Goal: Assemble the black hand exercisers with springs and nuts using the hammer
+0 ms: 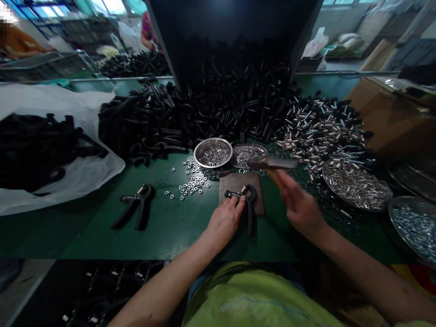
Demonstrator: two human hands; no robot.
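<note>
Finished-looking hand grip (143, 211) at left, apparently done. Second hand grip (250, 218), spring fitted, likely part-done on near metal plate (260, 200); left hand (225, 220), half-curled, holds it. Right hand (299, 204) closed round raised hammer (279, 163). Far handles (238, 106) remain loose.

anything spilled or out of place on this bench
Small metal rings lie scattered on the green table beside the round metal bowl, which holds small metal parts. They look spilled, but might be set out deliberately.
</note>
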